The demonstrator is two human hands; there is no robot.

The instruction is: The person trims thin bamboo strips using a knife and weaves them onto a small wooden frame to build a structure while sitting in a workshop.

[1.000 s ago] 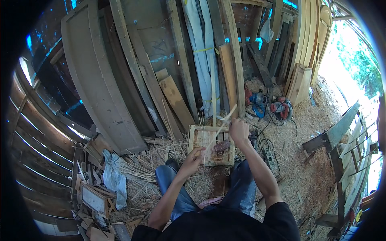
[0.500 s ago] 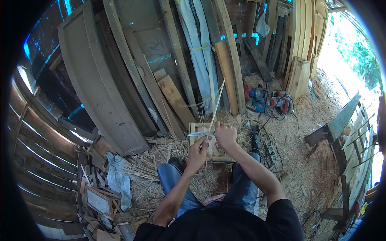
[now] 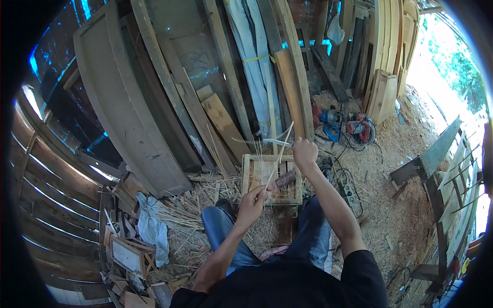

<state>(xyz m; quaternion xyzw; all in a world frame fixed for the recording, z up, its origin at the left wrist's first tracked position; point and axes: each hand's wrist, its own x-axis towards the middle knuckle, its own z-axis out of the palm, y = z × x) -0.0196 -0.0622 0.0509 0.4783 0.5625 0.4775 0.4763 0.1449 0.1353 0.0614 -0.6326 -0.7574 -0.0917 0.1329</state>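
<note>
My left hand [image 3: 252, 204] pinches the lower end of a thin pale strip of wood or bamboo [image 3: 280, 156], which slants up and away to the right. In my right hand [image 3: 306, 155] a knife is gripped by its handle, hidden in the fist. The knife's pale blade [image 3: 277, 142] points left, beyond the wooden frame. Between my knees stands that low slatted wooden frame [image 3: 246, 177]. A brown cylindrical piece [image 3: 285, 179] lies across it, just right of my left fingertips; I cannot tell its kind.
Thin strips [image 3: 179, 218] are heaped on the shavings at left, near a pale plastic sheet [image 3: 152, 231]. Boards and a large panel [image 3: 131, 108] lean on the far wall. Corded power tools [image 3: 359, 129] and a socket strip [image 3: 347, 190] with cables lie at right.
My right hand and the knife have moved up and away to the right, off my left hand. The frame and brown piece are now more exposed. The strip tilts further right.
</note>
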